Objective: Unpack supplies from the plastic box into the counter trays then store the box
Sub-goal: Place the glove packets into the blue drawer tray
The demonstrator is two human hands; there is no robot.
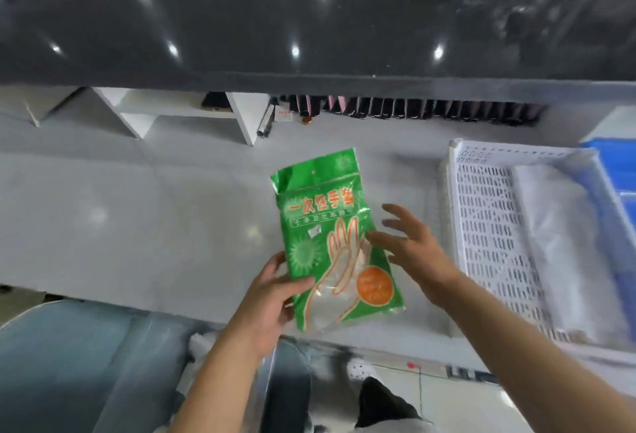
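Note:
A green pack of disposable gloves (327,226) is held over the pale counter (137,226), its lower left edge pinched by my left hand (272,298). My right hand (409,243) hovers at the pack's right side with fingers spread, fingertips touching or nearly touching it. A white perforated tray (481,226) stands on the counter to the right, with a clear plastic bundle (564,243) lying in it. A translucent plastic box (69,364) sits low at the left, below the counter edge.
A dark raised ledge (309,30) runs across above the counter. Under it stand white shelf dividers (241,116) and a row of dark packets (430,109). A blue tray (616,164) lies beyond the white one. Floor and my shoe (361,369) show below.

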